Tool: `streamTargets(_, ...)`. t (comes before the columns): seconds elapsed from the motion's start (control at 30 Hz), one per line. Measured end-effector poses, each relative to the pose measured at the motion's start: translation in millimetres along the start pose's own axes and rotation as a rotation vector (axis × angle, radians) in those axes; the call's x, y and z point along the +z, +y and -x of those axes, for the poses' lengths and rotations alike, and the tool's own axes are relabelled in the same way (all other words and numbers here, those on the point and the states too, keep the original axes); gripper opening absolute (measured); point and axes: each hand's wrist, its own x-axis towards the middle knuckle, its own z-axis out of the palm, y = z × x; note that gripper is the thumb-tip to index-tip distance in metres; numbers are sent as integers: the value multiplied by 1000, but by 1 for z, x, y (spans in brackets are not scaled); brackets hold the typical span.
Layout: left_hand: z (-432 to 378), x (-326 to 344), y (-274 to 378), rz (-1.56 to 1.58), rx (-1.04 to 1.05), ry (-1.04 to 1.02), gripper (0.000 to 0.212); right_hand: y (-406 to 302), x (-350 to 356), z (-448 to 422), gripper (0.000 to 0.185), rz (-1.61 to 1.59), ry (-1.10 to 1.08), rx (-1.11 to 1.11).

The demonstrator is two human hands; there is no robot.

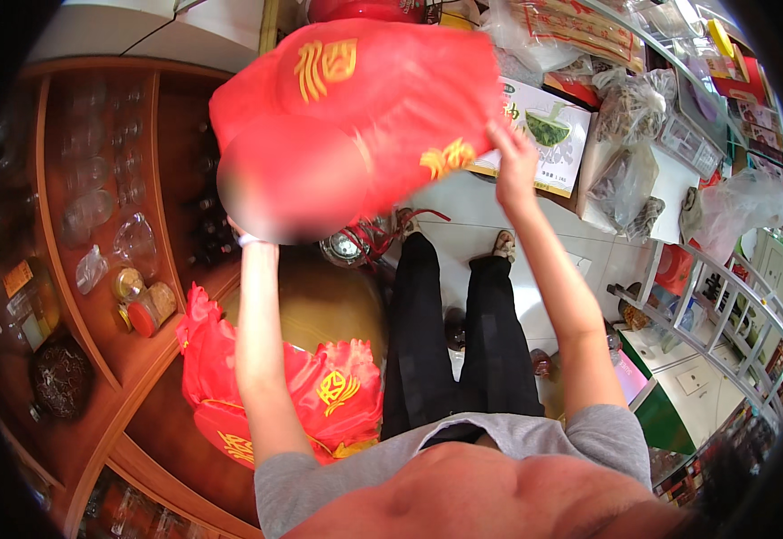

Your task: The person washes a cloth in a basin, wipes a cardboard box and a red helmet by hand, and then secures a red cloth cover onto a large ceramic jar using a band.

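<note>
A red satin cloth cover (425, 87) with yellow printed characters is stretched out before me. My right hand (516, 165) pinches its right edge between thumb and fingers. At the cloth's lower left is my left hand (235, 228), mostly lost in a blurred patch, so its grip is hidden. Under my left forearm stands a large container (324, 296), amber-brown in colour. A shiny round lid or knob (344, 248) with red ribbon (381, 237) shows just below the held cloth. Nearer my body, a second red satin cover (297, 377) with yellow characters lies bunched beside the container.
Wooden shelves (102, 357) on the left hold glass bottles and jars (152, 310). To the right, a printed white carton (553, 138) and plastic bags (624, 182) crowd a counter. A metal ladder-like rack (728, 296) stands at far right. White tiles (452, 202) cover the floor.
</note>
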Motion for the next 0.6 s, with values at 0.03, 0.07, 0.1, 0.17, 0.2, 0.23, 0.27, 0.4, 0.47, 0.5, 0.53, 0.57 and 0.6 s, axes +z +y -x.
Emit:
streamTargets(0.03,-5,-13,-15,-58,-127,65,28,29,-8,9,24,60,-7,44)
streamTargets(0.07,-8,-22,-34,-8,-171,116,29,56,-17,15,19,-68,-18,174)
streamTargets(0.1,-6,-14,-51,35,-231,153,31,84,-31,14,18,-78,43,307)
streamTargets(0.17,-13,-25,-62,117,-266,192,32,84,-15,17,18,-125,57,260)
streamTargets(0.2,-9,-8,-61,109,-278,205,32,92,-19,13,19,-117,86,235)
streamTargets(0.23,-7,2,-55,110,-273,227,31,99,-18,3,21,-118,97,206)
streamTargets(0.27,-10,5,-53,126,-257,205,29,105,-17,-5,22,-118,107,176)
streamTargets(0.4,-24,26,-18,92,-189,146,19,90,-4,-26,24,51,-46,133)
streamTargets(0.47,-41,33,-2,136,-138,100,19,72,13,-40,24,143,-21,84)
streamTargets(0.5,-52,38,8,159,-98,67,20,61,20,-50,24,187,-7,55)
streamTargets(0.53,-58,50,20,129,-68,52,21,55,21,-67,25,191,-10,53)
streamTargets(0.57,-65,61,35,99,-38,38,22,48,20,-81,26,194,-14,52)
streamTargets(0.6,-70,75,51,119,-4,8,22,33,24,-89,26,132,-18,-15)
